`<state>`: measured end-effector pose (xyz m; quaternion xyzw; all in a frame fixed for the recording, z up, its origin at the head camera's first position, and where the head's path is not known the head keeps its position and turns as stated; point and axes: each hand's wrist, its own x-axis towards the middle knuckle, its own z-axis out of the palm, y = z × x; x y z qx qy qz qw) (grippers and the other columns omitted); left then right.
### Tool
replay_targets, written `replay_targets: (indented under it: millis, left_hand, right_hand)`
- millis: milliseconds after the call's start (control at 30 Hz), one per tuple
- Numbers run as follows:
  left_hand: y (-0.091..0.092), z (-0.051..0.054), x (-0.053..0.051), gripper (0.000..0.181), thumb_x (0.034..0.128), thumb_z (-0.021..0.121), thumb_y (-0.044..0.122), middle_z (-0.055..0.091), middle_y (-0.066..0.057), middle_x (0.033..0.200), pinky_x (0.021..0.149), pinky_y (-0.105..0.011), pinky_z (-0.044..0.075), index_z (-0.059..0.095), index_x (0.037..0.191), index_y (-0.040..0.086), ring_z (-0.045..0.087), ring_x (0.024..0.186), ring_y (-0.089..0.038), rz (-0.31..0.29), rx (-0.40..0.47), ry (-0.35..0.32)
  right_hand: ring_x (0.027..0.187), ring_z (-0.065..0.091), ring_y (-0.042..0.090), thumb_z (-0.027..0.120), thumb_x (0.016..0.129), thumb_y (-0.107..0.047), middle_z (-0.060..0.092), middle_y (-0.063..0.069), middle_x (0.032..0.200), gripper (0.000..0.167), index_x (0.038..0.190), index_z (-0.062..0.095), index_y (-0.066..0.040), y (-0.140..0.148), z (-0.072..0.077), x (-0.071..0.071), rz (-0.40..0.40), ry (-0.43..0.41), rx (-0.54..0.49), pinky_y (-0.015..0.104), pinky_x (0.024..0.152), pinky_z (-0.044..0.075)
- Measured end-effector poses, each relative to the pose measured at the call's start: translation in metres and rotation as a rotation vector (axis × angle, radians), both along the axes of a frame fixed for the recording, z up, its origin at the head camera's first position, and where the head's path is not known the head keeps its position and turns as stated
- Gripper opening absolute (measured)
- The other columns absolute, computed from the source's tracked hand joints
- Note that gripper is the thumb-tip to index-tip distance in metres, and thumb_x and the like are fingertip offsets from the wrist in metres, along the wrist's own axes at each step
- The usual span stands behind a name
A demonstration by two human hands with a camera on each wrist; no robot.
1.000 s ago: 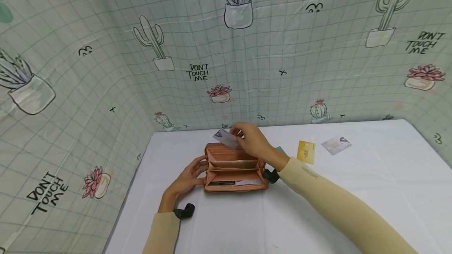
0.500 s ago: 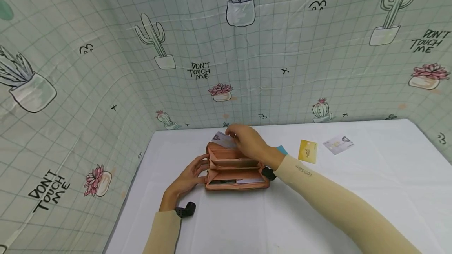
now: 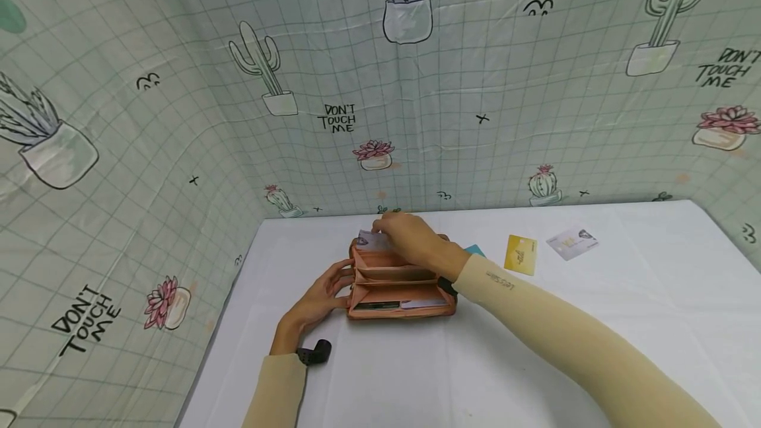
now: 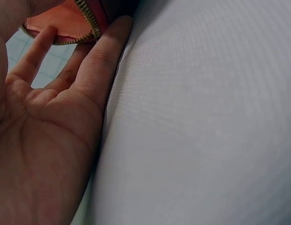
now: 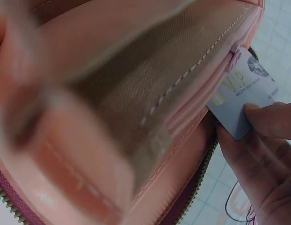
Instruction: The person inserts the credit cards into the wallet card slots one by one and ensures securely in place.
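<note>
A peach zip wallet [image 3: 373, 314] stands spread on the white table, its compartments facing up. At its left end my left hand [image 3: 318, 296] holds it, thumb near the front corner and fingers farther back. In the left wrist view those fingers [image 4: 96, 65] reach along the wallet's brass zip. My right hand [image 3: 410, 236] pinches a silver card [image 3: 370, 241] between thumb and fingers at the wallet's back edge. The right wrist view shows this card [image 5: 241, 93] marked VIP, partly tucked by the rear pocket. Two cards, one dark and one pale, sit in the front slots.
Right of the wallet lie a yellow card [image 3: 520, 255] and another silver card [image 3: 572, 244]. A blue card [image 3: 474, 250] shows partly behind the right forearm. A cactus-print cloth [image 3: 452, 84] rises behind the table [image 3: 416, 375].
My right hand has brought the silver card down and slightly left, so less of it shows above the wallet's back edge. My left hand stays on the wallet.
</note>
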<state>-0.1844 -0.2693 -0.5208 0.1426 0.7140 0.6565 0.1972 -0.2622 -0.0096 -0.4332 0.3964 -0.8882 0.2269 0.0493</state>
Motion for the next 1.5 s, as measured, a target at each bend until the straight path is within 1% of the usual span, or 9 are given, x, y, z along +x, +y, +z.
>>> replay_targets:
  millis: [300, 433, 533, 633, 833, 933, 1200, 1300, 1500]
  left_hand:
    - [0.000, -0.001, 0.001, 0.086, 0.0940, 0.070, -0.012, 0.034, -0.029, 0.161, 0.103, -0.021, 0.049, 0.025, 0.166, 0.001, 0.052, 0.132, -0.002, -0.002, -0.005, 0.000]
    - [0.000, 0.000, 0.002, 0.086, 0.0943, 0.071, -0.010, 0.034, -0.029, 0.161, 0.104, -0.021, 0.049, 0.024, 0.166, 0.001, 0.051, 0.137, -0.009, 0.000, -0.006, 0.000]
    - [0.000, 0.000, 0.003, 0.085, 0.0947, 0.071, -0.009, 0.034, -0.030, 0.161, 0.103, -0.021, 0.049, 0.025, 0.166, 0.000, 0.049, 0.142, -0.020, -0.001, -0.006, 0.005]
    - [0.000, 0.000, 0.003, 0.085, 0.0943, 0.070, -0.010, 0.034, -0.030, 0.161, 0.103, -0.021, 0.049, 0.025, 0.166, 0.000, 0.047, 0.144, -0.025, 0.002, -0.009, 0.003]
    - [-0.001, -0.001, 0.002, 0.086, 0.0943, 0.071, -0.010, 0.033, -0.028, 0.162, 0.103, -0.022, 0.049, 0.025, 0.166, 0.002, 0.047, 0.144, -0.023, 0.003, -0.012, -0.008]
    - [-0.001, -0.001, 0.001, 0.086, 0.0946, 0.071, -0.009, 0.033, -0.027, 0.163, 0.104, -0.023, 0.050, 0.025, 0.167, 0.003, 0.047, 0.143, -0.019, -0.002, -0.009, -0.013]
    - [-0.001, -0.001, -0.001, 0.087, 0.0937, 0.072, -0.009, 0.033, -0.027, 0.163, 0.104, -0.022, 0.049, 0.025, 0.166, 0.003, 0.039, 0.150, -0.036, 0.000, -0.010, -0.013]
    - [0.000, -0.002, -0.002, 0.087, 0.0936, 0.071, -0.010, 0.033, -0.027, 0.162, 0.104, -0.022, 0.049, 0.025, 0.166, 0.002, 0.042, 0.148, -0.030, 0.002, -0.008, -0.016]
    - [-0.001, -0.002, -0.001, 0.088, 0.0936, 0.071, -0.009, 0.032, -0.027, 0.162, 0.104, -0.022, 0.049, 0.024, 0.167, 0.003, 0.050, 0.137, -0.008, 0.000, 0.007, -0.025]
  right_hand:
    - [0.100, 0.074, 0.027, 0.062, 0.102, 0.004, 0.073, 0.012, 0.110, 0.027, 0.123, 0.077, -0.005, -0.007, 0.001, 0.001, 0.013, -0.032, 0.091, 0.041, 0.084, 0.061]
    - [0.105, 0.073, 0.028, 0.065, 0.102, 0.003, 0.071, 0.012, 0.114, 0.029, 0.127, 0.075, -0.005, -0.006, 0.002, 0.002, 0.048, -0.063, 0.127, 0.042, 0.088, 0.061]
    - [0.109, 0.071, 0.026, 0.065, 0.102, 0.002, 0.070, 0.010, 0.117, 0.030, 0.129, 0.074, -0.006, -0.002, 0.001, 0.001, 0.075, -0.094, 0.102, 0.041, 0.093, 0.059]
    - [0.110, 0.070, 0.024, 0.063, 0.103, 0.004, 0.070, 0.009, 0.117, 0.031, 0.129, 0.074, -0.006, 0.004, -0.002, -0.001, 0.107, -0.129, 0.032, 0.040, 0.095, 0.058]
    - [0.111, 0.069, 0.027, 0.060, 0.103, 0.007, 0.070, 0.011, 0.118, 0.031, 0.127, 0.074, -0.003, 0.011, -0.003, -0.003, 0.156, -0.207, -0.058, 0.041, 0.096, 0.057]
    - [0.110, 0.069, 0.027, 0.059, 0.102, 0.009, 0.071, 0.012, 0.118, 0.031, 0.126, 0.075, -0.003, 0.013, -0.001, -0.005, 0.167, -0.235, -0.070, 0.040, 0.095, 0.057]
    - [0.108, 0.068, 0.025, 0.063, 0.101, 0.005, 0.072, 0.010, 0.119, 0.029, 0.126, 0.075, -0.003, 0.014, -0.001, -0.011, 0.176, -0.244, -0.023, 0.040, 0.096, 0.057]
    - [0.109, 0.068, 0.024, 0.063, 0.101, 0.005, 0.072, 0.010, 0.119, 0.030, 0.127, 0.075, -0.004, 0.014, -0.001, -0.012, 0.179, -0.246, -0.008, 0.040, 0.096, 0.057]
    - [0.109, 0.069, 0.024, 0.062, 0.101, 0.006, 0.072, 0.010, 0.116, 0.033, 0.130, 0.075, -0.003, 0.013, 0.001, -0.010, 0.171, -0.225, 0.048, 0.040, 0.095, 0.057]
